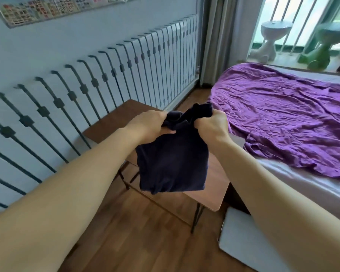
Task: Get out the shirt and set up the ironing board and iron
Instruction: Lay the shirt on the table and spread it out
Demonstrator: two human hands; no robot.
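Shirt point(172, 163) above table point(214, 193), bed point(302, 183) right, railing point(86, 91) left.

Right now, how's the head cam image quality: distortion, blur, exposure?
Head view: strong wide-angle bending, wall railing curves and forearms balloon near the edges; window is bright and washed out; dark shirt shows little fold detail; left hand and right hand slightly soft; wall poster unreadable.
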